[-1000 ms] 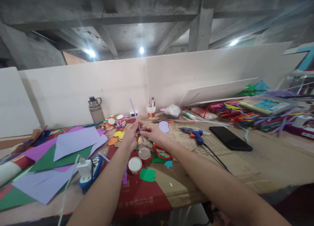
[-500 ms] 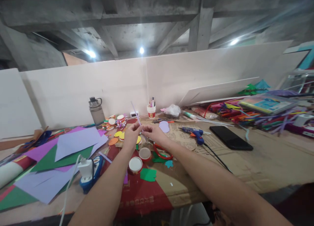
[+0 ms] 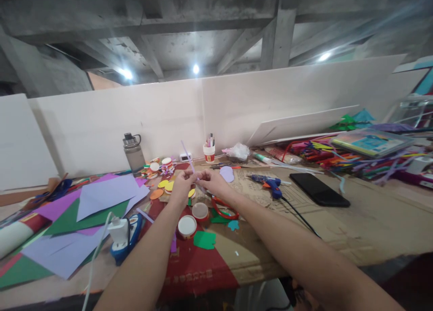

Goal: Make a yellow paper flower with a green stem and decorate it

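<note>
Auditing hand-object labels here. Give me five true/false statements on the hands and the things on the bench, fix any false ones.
1. The left hand and right hand are both at the thin purple strip. True.
2. The black phone lies left of the blue glue gun. False: the phone lies right of the glue gun.
3. The pen cup stands in front of the white panel. True.
4. The bottle lies on its side. False: the bottle stands upright.
5. The flower-shaped cutout is yellow. False: it is blue.
</note>
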Demonstrator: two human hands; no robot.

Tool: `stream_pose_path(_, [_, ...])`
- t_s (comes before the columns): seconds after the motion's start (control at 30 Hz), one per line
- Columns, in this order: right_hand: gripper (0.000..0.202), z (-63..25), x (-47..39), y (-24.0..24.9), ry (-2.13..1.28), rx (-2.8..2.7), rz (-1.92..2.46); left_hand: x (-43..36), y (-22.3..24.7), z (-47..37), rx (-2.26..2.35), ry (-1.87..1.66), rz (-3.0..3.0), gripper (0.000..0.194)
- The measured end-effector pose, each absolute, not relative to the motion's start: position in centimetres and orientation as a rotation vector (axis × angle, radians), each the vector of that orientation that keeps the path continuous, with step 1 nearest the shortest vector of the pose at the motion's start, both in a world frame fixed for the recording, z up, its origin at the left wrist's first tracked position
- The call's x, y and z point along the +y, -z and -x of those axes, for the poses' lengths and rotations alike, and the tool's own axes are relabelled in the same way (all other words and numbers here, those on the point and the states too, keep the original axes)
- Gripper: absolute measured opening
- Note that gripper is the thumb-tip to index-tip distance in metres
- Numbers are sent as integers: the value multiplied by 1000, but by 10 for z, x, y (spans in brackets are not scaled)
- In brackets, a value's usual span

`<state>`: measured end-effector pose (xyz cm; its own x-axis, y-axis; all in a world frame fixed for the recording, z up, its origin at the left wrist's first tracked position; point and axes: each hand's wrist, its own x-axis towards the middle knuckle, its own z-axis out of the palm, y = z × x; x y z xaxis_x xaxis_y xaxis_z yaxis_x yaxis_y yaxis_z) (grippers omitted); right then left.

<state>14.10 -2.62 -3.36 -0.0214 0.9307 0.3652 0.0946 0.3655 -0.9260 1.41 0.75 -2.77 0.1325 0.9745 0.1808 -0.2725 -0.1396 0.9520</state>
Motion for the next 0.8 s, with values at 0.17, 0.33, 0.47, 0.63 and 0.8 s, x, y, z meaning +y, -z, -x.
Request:
stream_pose_path(0.17, [19, -141, -30, 31, -972, -1429, 984, 6, 23, -13, 745, -1300, -1170, 46])
stream_pose_path(0.33, [17, -141, -31, 31, -1032, -1462, 1035, 10, 22, -12, 739, -1406, -1124, 45])
stream_pose_path(0.47, [14, -140, -31, 29, -1052, -1497, 1072, 11, 22, -11, 687, -1477, -1088, 43])
stream_pose_path(0.63, [11, -139, -33, 30, -1093, -1492, 1045, 13, 19, -8, 676, -1467, -1007, 41])
stream_pose_path(0.8, [12, -140, -33, 30, -1127, -1470, 1005, 15, 18, -6, 651, -1432, -951, 38])
